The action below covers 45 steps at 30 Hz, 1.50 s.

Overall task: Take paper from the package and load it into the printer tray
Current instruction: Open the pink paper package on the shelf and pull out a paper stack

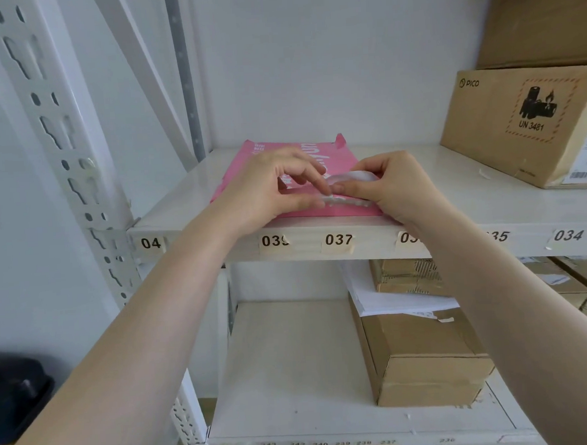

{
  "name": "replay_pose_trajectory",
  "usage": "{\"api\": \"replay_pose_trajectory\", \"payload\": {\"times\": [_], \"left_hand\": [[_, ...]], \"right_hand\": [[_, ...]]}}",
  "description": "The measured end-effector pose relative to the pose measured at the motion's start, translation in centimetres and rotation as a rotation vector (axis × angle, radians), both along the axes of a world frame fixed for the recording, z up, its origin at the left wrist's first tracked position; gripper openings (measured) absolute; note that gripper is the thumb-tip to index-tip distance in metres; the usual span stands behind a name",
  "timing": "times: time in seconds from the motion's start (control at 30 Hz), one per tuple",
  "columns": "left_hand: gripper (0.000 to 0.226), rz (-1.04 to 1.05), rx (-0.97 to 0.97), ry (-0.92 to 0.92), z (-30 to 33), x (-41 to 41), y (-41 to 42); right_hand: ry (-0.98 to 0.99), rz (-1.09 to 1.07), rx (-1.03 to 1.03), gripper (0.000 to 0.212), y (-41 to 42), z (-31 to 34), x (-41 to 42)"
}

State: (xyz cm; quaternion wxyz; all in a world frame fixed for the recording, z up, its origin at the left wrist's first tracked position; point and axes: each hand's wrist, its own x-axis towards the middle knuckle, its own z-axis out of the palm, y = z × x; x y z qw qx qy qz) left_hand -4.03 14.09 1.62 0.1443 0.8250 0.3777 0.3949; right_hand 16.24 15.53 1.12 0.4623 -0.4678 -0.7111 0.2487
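Note:
A pink paper package lies flat on the upper white shelf, its near end at the shelf's front edge. White sheets show at the package's near end. My left hand rests on the package with thumb and fingertips pinching the near edge of the paper. My right hand grips the sheets from the right and bends their corner upward. The printer tray is not clearly in view.
A brown PICO cardboard box stands on the same shelf at the right. On the lower shelf are a taped cardboard box with white sheets on top and more boxes behind. A dark object sits at lower left. A perforated shelf post rises at left.

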Motion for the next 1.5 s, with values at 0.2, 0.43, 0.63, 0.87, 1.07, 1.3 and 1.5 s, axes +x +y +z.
{"api": "replay_pose_trajectory", "payload": {"times": [0.2,0.43,0.63,0.87,1.07,1.3,1.5], "left_hand": [[0.01,0.142,0.144,0.025,-0.4,0.7,0.1],[0.008,0.105,0.052,0.114,-0.6,0.1,-1.0],[0.006,0.09,-0.021,0.106,-0.3,-0.4,-1.6],[0.015,0.173,0.093,0.052,-0.6,-1.0,-2.3],[0.007,0.192,0.142,0.096,-1.4,-0.9,-2.3],[0.012,0.299,0.088,-0.081,-0.6,-1.8,-1.9],[0.013,0.329,0.085,0.064,-0.9,-2.2,-1.8]], "right_hand": [[0.028,-0.01,-0.019,0.026,0.3,-0.2,0.1],[0.013,-0.018,-0.027,0.025,0.1,0.1,-0.2],[-0.295,-0.041,0.092,0.03,-0.5,1.7,-1.5],[-0.294,0.073,0.079,0.007,-0.2,2.3,-3.0],[-0.13,0.023,0.068,0.012,0.4,1.8,-3.0],[-0.191,0.151,0.045,0.017,-0.2,2.4,-3.5],[-0.169,0.083,0.079,0.012,0.0,2.0,-3.8]]}}
